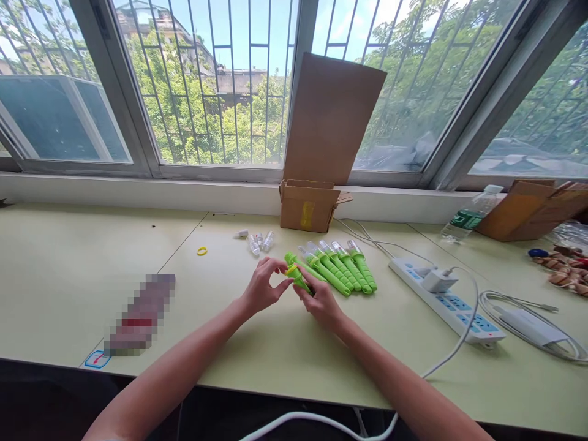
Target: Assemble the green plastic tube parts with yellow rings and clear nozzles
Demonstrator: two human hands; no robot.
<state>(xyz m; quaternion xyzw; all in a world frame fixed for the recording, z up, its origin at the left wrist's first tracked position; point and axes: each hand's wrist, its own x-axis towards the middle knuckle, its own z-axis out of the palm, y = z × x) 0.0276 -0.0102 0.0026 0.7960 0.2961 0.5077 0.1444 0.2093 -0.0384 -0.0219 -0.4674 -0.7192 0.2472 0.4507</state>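
Note:
My right hand point(320, 301) is wrapped around a green plastic handle point(298, 279) just above the table. At the handle's upper end sits a yellow ring point(291, 269), pinched between thumb and forefinger of my left hand point(266, 285). Right behind my fingers lies another green handle point(290, 258) with a ribbed end and no clear tip. Beside it, several green handles with clear tips point(351, 269) rest in a slanted row. A few clear plastic caps point(260, 242) lie farther back. One loose yellow ring point(202, 251) is on the table to the left.
A cardboard box point(305, 208) stands against the window sill. To the right are a white power strip point(445, 300) with plugs and cables, a coiled cable with an adapter point(533, 324), a water bottle point(471, 214) and another box point(519, 211). A pixelated object point(142, 315) lies left.

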